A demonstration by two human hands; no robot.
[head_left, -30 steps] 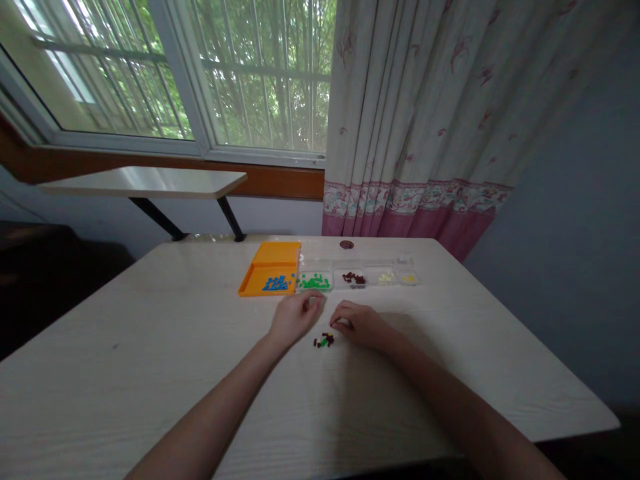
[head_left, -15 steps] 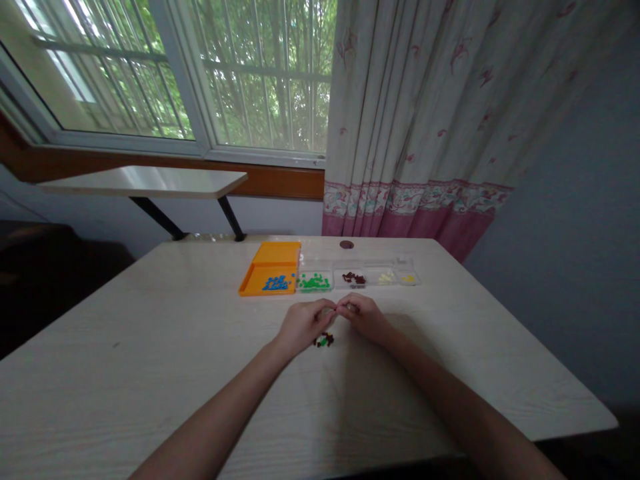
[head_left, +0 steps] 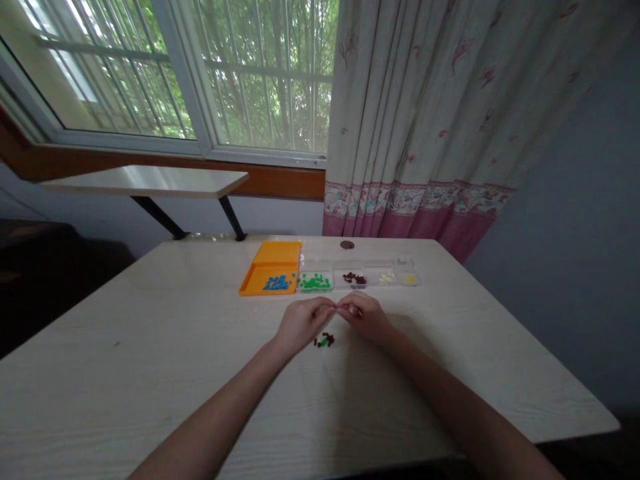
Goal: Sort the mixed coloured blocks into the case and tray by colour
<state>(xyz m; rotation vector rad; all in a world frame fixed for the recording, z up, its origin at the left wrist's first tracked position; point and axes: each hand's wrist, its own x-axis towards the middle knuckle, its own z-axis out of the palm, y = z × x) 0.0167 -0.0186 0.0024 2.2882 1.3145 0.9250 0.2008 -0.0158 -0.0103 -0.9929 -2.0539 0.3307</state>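
The left hand (head_left: 301,322) and the right hand (head_left: 367,317) meet at their fingertips over the pale wood-grain table (head_left: 200,320), thumbs and forefingers drawn close; I cannot tell whether either one grasps a piece there. Nearer the person, just beside the left hand, a loose cluster of tiny pieces (head_left: 324,340) lies on the table (mostly dark brown, with some green and yellow). Beyond the hands runs a row of open containers: an orange case (head_left: 275,252) with blue pieces (head_left: 277,283), then clear boxes (head_left: 315,291) holding green pieces (head_left: 314,282), dark brown pieces (head_left: 354,279), pale yellow pieces (head_left: 386,277) and yellow pieces (head_left: 409,280).
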